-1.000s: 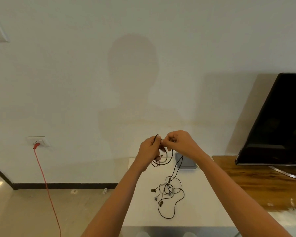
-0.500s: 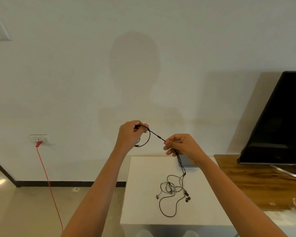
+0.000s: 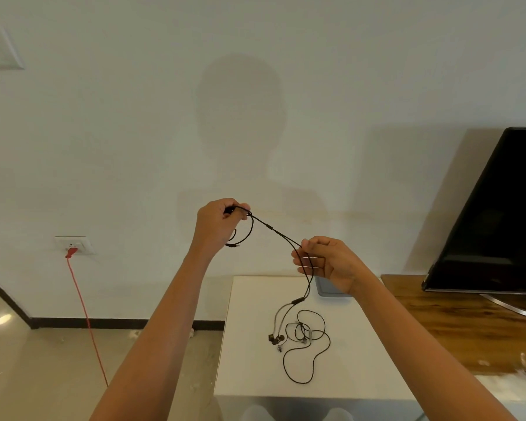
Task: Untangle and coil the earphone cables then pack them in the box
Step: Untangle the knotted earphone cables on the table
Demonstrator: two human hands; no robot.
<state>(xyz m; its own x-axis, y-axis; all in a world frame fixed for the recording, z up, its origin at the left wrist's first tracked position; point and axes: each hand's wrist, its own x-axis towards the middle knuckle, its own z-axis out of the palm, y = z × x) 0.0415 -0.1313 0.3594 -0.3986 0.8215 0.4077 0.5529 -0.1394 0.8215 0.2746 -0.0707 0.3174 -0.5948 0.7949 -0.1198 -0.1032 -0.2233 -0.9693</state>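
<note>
My left hand is raised above the table's left side and pinches the plug end of a black earphone cable, with a small loop hanging under the fist. The cable runs taut down to my right hand, whose fingers close around it. Below that hand the cable drops to the white table, where its earbuds rest beside a tangle of other earphone cables. A grey box sits at the table's far edge, mostly hidden behind my right hand.
A black TV stands on a wooden cabinet right of the table. A red cord hangs from a wall socket down to the floor at left.
My hands, close together a second ago, have pulled apart: the left went up and left with the cable end, the right slid down the cable, stretching it straight and dragging the earbuds across the table.
</note>
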